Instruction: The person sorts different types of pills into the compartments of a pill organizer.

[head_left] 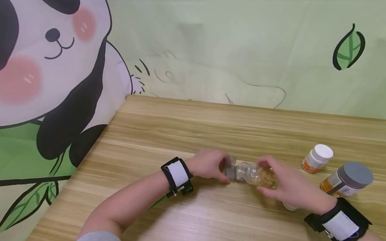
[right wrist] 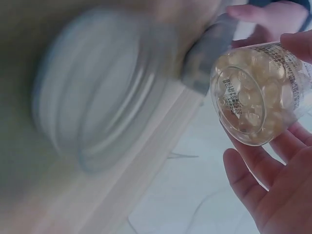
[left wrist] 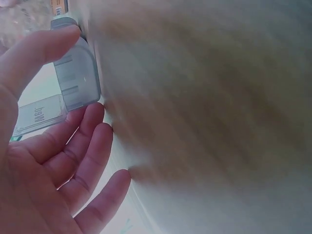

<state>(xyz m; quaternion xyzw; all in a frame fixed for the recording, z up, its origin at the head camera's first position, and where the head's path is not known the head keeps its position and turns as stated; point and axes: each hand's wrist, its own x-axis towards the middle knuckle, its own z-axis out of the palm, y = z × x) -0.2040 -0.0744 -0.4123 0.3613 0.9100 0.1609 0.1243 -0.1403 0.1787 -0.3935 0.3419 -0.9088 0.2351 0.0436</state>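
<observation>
My left hand (head_left: 207, 164) pinches a small translucent grey pill box (left wrist: 78, 78) between thumb and fingers, low over the tabletop. One printed flap lid (left wrist: 41, 115) of the box stands open. My right hand (head_left: 292, 186) grips a clear bottle (head_left: 252, 173) tipped onto its side, its neck pointing left at the pill box. Yellowish softgel capsules (right wrist: 253, 92) show through the bottle, many near its base. In the head view the bottle's mouth is right beside the box; whether they touch, I cannot tell. Fingers partly hide both things.
A white-capped bottle (head_left: 317, 158) and a larger grey-lidded jar (head_left: 348, 179) stand right of my right hand. A white round object (head_left: 290, 206) is partly hidden under that hand. The wooden table (head_left: 192, 128) meets a printed cloth backdrop (head_left: 217, 44) behind.
</observation>
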